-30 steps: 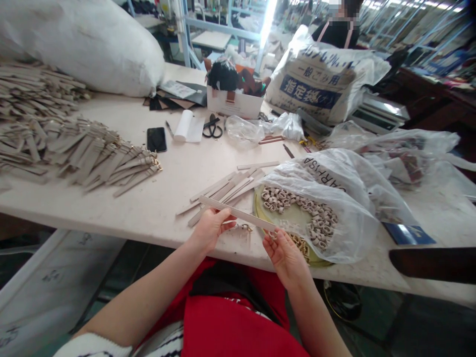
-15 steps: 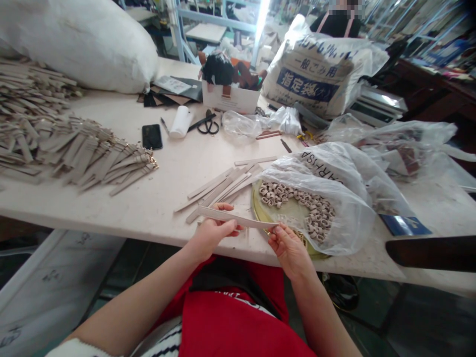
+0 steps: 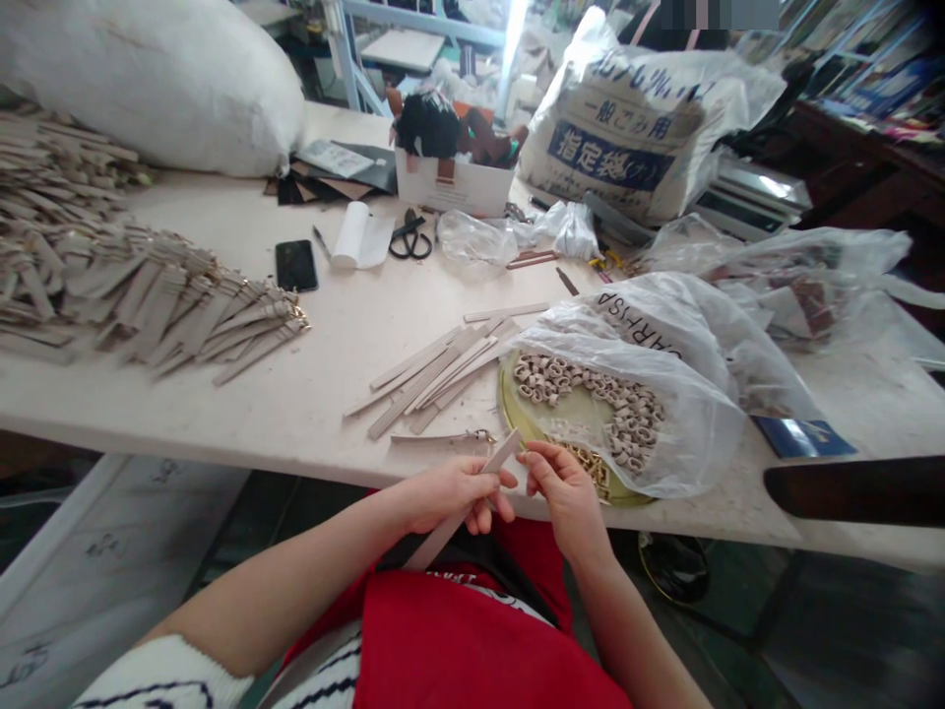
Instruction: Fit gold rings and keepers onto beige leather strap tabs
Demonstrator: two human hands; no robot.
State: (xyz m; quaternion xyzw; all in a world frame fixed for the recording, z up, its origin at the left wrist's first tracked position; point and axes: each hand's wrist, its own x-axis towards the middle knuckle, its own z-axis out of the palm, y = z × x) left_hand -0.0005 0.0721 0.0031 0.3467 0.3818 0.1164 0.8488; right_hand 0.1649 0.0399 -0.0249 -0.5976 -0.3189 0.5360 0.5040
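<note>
Gripping a pale beige strap (image 3: pixel 505 452) near its upper end, a worker's left hand (image 3: pixel 456 494) holds it slantwise at the near left of a yellow-green tray (image 3: pixel 504 396). The right hand (image 3: pixel 567 495), thumb and forefinger drawn together, stands beside that end, on the tray's near side; whether it pinches anything small cannot be told. Small loops (image 3: pixel 633 425) and gold-coloured hardware (image 3: pixel 593 475) lie in the tray, while loose strips (image 3: pixel 435 374) fan out to its left. The step in hand appears to be preparing the strap's end; the next move would call for a steady left grip and precise right fingertips.
</note>
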